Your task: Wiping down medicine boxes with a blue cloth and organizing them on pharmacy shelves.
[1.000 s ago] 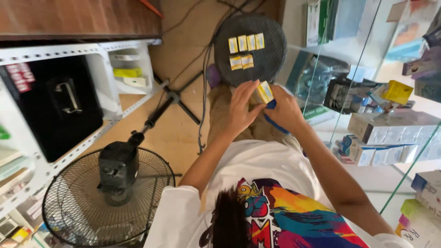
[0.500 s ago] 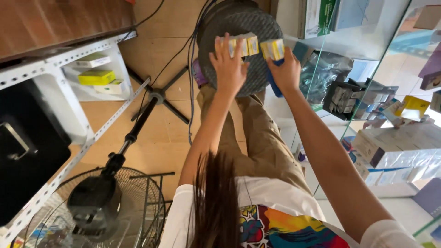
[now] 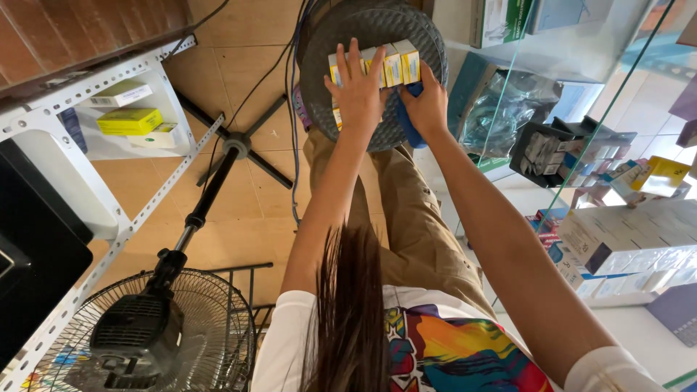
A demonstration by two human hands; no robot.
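Observation:
A row of small yellow-and-white boxes (image 3: 396, 64) lies on a dark round woven stool top (image 3: 435, 43) in front of my knees. My left hand (image 3: 358, 91) is spread flat over the left part of the row, fingers apart, covering some boxes. My right hand (image 3: 428, 107) touches the right end of the row, just below the last box. Its fingers curl around a blue object (image 3: 411, 132) that hangs down over the stool's near edge. What the blue object is cannot be told.
A standing fan (image 3: 138, 334) on a black pole (image 3: 210, 196) is at the lower left. A white metal shelf (image 3: 138, 80) holds yellow and white boxes (image 3: 129, 120). Cables (image 3: 294, 109) run down the tiled floor. A glass counter with stacked boxes (image 3: 624, 239) stands on the right.
Both hands have reached forward from near my body to the stool. The small box held a second ago now sits in the row. The stool appears closer and larger.

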